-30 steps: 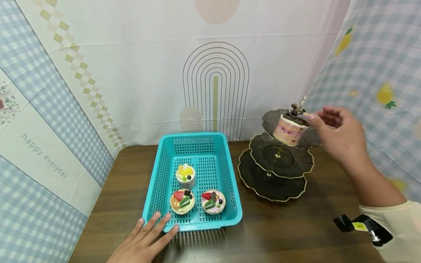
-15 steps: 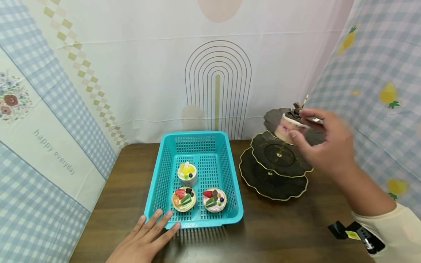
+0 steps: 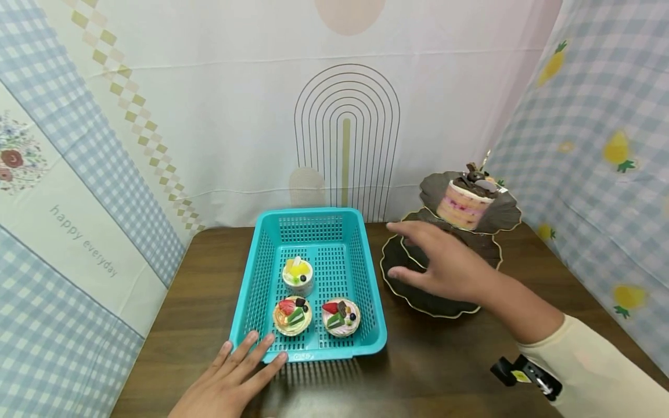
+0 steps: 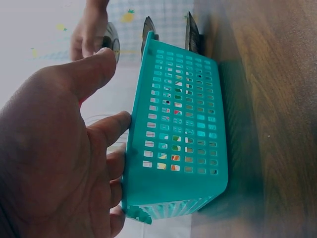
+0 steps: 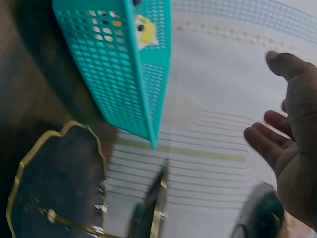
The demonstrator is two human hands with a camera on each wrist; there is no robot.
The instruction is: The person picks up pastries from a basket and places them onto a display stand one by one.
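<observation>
My left hand (image 3: pixel 230 374) rests with spread, straight fingers on the near left rim of a turquoise plastic basket (image 3: pixel 372 302). Inside the basket sit a cup cake with yellow fruit (image 3: pixel 298 277) and two fruit-topped cupcakes, one cream-coloured (image 3: pixel 292 317) and one pinkish (image 3: pixel 341 319). My right hand (image 3: pixel 444 261) is in the air before the black tiered cake stand (image 3: pixel 434 305), thumb and fingers apart, holding nothing. On the stand's top tier stands a layered cake (image 3: pixel 464 204) with chocolate topping. The right hand hides part of the lower tiers.
All stands on a dark wooden table (image 3: pixel 418 377). A white printed cloth (image 3: pixel 235 128) hangs behind, with blue checked cloths (image 3: pixel 590 191) at the sides. The gold-edged tiers are offset from one another, right of the basket.
My right hand came down to the cake, let go of it on the top tier, then moved left and nearer, toward the basket. The left hand stays on the rim.
</observation>
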